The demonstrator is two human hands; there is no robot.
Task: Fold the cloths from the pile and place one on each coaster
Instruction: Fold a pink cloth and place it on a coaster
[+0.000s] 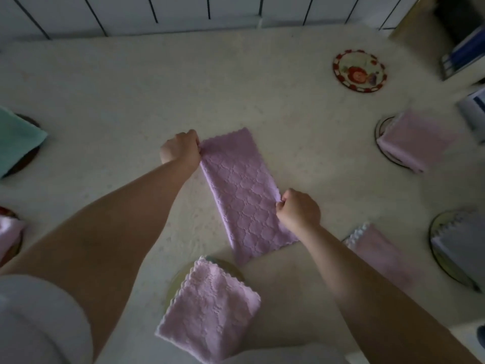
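Note:
A purple cloth [241,190], folded into a long strip, lies flat in the middle of the table. My left hand [181,151] pinches its far left corner. My right hand [299,208] pinches its right edge near the near end. A bare round coaster [359,72] with a red rim and a cartoon picture sits at the far right. Folded purple cloths rest on coasters at the near centre [210,308] and at the right [414,137]. A grey folded cloth [462,245] covers a coaster at the near right, and a teal one [15,140] covers a coaster at the left.
Another purple cloth [380,256] lies on the table by my right forearm. A pink cloth [8,232] on a coaster shows at the left edge. White panelling [157,14] runs behind the table. Books and boxes [464,56] stand at the far right.

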